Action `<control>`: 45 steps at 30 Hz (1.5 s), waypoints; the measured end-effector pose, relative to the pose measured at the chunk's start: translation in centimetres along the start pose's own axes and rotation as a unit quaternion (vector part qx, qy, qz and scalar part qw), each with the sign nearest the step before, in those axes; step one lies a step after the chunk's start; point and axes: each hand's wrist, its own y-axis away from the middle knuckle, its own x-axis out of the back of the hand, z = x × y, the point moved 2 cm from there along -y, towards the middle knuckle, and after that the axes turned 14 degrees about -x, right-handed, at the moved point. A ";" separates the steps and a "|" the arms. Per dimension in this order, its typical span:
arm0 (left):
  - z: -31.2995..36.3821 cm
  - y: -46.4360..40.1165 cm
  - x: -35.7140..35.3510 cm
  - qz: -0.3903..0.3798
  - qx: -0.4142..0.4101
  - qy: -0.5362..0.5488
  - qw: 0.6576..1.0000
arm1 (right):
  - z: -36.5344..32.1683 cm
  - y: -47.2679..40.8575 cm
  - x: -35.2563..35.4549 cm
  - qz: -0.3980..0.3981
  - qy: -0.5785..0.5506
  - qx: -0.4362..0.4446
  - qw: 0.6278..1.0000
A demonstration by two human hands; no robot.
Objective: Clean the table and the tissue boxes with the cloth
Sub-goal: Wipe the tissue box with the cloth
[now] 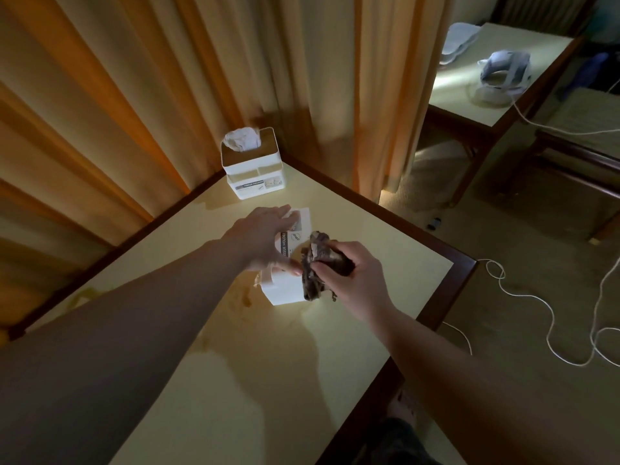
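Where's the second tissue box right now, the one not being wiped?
In the head view, the second tissue box stands upright at the table's far corner, against the curtain, beyond the left hand and apart from it.

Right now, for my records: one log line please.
left hand: steadies near tissue box | right hand: wipes it with cloth | far tissue box: untouched
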 end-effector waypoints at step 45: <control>0.9 5.2 -4.6 0.188 0.293 0.254 0.903 | -5.9 -9.3 -0.1 -0.186 0.323 0.023 0.928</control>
